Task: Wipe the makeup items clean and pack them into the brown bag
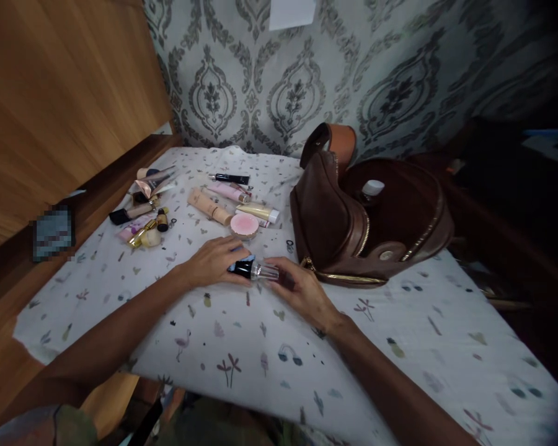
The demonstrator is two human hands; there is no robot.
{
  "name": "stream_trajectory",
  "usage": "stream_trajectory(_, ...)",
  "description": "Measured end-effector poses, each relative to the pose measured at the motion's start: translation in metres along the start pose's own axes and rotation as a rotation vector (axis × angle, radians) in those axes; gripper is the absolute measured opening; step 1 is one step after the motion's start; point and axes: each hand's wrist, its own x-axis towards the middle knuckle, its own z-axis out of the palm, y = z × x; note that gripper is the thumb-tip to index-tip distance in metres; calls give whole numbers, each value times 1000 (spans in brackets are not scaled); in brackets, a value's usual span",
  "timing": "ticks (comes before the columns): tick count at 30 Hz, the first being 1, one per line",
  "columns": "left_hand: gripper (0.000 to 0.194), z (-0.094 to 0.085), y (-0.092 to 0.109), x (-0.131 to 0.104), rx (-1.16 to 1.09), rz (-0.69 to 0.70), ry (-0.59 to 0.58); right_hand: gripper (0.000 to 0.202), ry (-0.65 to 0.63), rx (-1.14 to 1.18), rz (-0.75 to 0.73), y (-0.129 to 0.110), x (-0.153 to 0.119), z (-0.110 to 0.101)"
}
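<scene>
My left hand [212,263] is closed around the dark body of a small cosmetic bottle [244,267] that lies sideways just above the cloth. At its clear cap end, my right hand [302,288] has its fingers closed on the cap [266,271]. Just beyond my left hand sits a round pink compact [244,225]. Behind it are a peach tube [209,206], a gold tube with a white cap [260,212], a pink tube [229,192] and a black tube [231,178].
An open brown leather bag [325,204] stands on the right, with a white-capped item [372,188] inside. A cluster of cosmetics, including a gold bottle [142,235], lies at the left. The patterned cloth [223,334] covers the table. A wooden panel [69,93] rises at left.
</scene>
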Motion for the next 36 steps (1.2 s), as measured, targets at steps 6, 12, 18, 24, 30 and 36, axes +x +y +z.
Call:
stream_trajectory(6, 62, -7, -12, -4, 90, -5, 49, 23, 4, -11, -2, -1, -2, -1)
stream_trajectory(12, 36, -13, 14, 2, 118, -18, 266, 21, 44, -37, -60, -6, 1, -3)
stream_trajectory(18, 33, -7, 26, 7, 62, 145, 194, 29, 70, -27, -36, -3, -1, 0)
stream_trajectory(24, 39, -8, -10, 0, 51, -29, 117, 29, 38, -9, -3, -5, -1, -1)
stream_trajectory(30, 26, -7, 4, 2, 98, -76, 259, 32, 8, -20, -17, 0, -1, 1)
stream_trajectory(36, 21, -6, 35, 7, 41, 150, 267, 17, -1, -60, 1, -3, -1, 0)
